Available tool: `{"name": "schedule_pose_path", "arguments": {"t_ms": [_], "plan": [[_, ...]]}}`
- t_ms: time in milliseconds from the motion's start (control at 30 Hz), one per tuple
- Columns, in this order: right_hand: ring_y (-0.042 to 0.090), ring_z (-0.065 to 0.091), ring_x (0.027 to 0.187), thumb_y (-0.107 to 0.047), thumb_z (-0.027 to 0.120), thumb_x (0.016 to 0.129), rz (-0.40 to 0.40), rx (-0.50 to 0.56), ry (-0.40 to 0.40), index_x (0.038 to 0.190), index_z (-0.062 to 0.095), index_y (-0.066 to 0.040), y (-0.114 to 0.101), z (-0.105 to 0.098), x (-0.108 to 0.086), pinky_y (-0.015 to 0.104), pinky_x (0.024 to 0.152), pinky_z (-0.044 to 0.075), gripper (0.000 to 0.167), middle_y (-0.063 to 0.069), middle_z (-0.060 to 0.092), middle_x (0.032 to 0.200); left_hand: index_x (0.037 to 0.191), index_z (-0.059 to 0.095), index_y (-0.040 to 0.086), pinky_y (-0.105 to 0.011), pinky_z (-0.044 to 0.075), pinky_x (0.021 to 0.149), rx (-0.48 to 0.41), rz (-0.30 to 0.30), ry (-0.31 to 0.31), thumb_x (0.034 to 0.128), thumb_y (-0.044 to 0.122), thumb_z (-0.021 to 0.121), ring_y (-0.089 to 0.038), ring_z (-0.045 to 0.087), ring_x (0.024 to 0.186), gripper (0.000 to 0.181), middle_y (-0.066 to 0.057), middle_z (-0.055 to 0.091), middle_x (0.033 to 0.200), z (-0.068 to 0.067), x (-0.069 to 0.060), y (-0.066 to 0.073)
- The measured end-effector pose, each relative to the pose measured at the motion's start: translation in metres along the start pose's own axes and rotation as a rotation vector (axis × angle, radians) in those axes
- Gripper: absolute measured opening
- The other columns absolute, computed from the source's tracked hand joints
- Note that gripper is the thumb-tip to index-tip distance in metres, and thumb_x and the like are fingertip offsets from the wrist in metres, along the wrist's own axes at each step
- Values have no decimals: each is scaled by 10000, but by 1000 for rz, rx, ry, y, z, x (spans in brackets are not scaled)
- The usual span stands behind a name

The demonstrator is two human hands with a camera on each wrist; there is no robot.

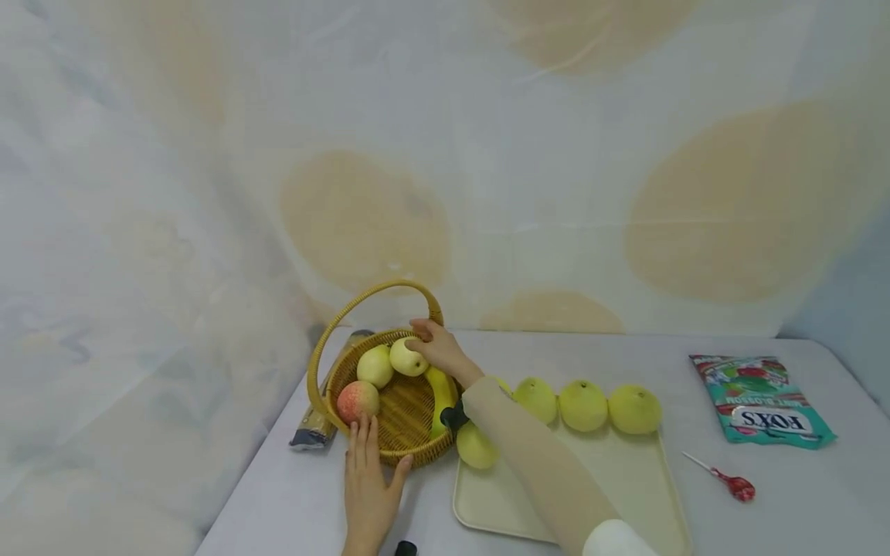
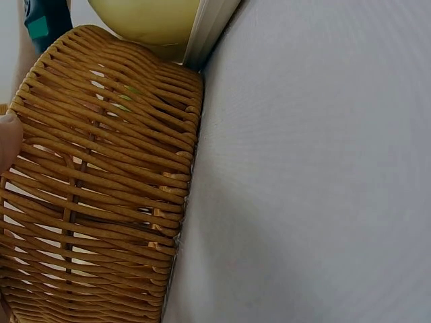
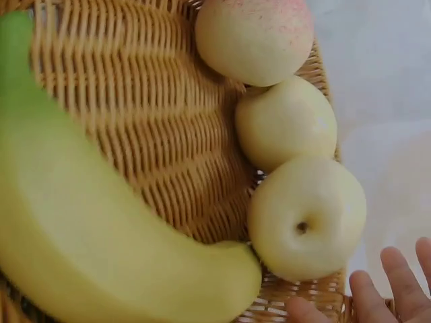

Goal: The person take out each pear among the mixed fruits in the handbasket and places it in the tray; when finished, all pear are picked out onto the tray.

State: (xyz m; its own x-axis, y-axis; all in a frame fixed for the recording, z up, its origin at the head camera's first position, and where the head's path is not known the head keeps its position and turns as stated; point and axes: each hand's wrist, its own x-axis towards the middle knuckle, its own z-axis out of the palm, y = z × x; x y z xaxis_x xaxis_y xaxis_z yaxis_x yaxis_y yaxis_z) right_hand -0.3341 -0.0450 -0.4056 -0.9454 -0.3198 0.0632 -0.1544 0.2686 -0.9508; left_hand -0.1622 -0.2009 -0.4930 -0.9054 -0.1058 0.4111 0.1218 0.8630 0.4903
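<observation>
A wicker basket (image 1: 402,413) with a tall handle holds a peach (image 1: 358,401), two pale yellow-green fruits (image 1: 375,366) (image 1: 409,357) and a banana (image 1: 443,398). My left hand (image 1: 368,483) rests at the basket's near rim, fingers extended beside the peach; its thumb (image 2: 8,141) touches the wicker in the left wrist view. Over the far right rim, by the handle's foot, my right hand (image 1: 445,349) reaches with spread fingers next to the farther pale fruit. In the right wrist view these fingers (image 3: 397,286) stand beside that fruit (image 3: 306,219), holding nothing.
Right of the basket, a cream tray (image 1: 619,479) bears several yellow-green round fruits (image 1: 582,405), partly behind my right forearm. Farther right lie a teal candy bag (image 1: 761,401) and a red lollipop (image 1: 738,488). A gold-and-black package (image 1: 313,430) lies partly behind the basket's left side.
</observation>
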Motion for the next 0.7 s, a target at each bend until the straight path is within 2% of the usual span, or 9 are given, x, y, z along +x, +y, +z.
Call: {"name": "schedule_pose_path", "arguments": {"t_ms": [133,367,533,700], "plan": [[306,401,1400,-332,569,972,-11,-17,-2,1461,420,-179,1,4,-1,480,1107,391,533,71,443,1508,1525,278,73,-656,229,1123,11,-4,-3,877,434,668,-376,181,1482,837,-173,228,1601,1,-2,2],[347,415,1379,-243,603,957,-67,-122,-17,1457,416,-93,5,17,-3,514,1097,393,554,126,435,1505,1520,292,77,-669,261,1097,25,18,25,865,437,677,-395,211,1466,840,-159,264,1591,5,-8,4],[327,489,1315,-128,698,884,-130,-222,-10,1437,437,-42,13,26,3,459,1044,458,618,151,468,1474,1519,301,92,-674,285,1075,19,41,54,868,445,673,-397,232,1455,829,-134,287,1587,8,-12,5],[313,547,1237,-102,766,814,-144,-305,-74,1440,436,-51,21,34,6,444,969,500,710,152,503,1438,1519,308,101,-666,295,1071,27,38,65,866,427,678,-358,222,1468,818,-136,300,1581,8,-13,4]]}}
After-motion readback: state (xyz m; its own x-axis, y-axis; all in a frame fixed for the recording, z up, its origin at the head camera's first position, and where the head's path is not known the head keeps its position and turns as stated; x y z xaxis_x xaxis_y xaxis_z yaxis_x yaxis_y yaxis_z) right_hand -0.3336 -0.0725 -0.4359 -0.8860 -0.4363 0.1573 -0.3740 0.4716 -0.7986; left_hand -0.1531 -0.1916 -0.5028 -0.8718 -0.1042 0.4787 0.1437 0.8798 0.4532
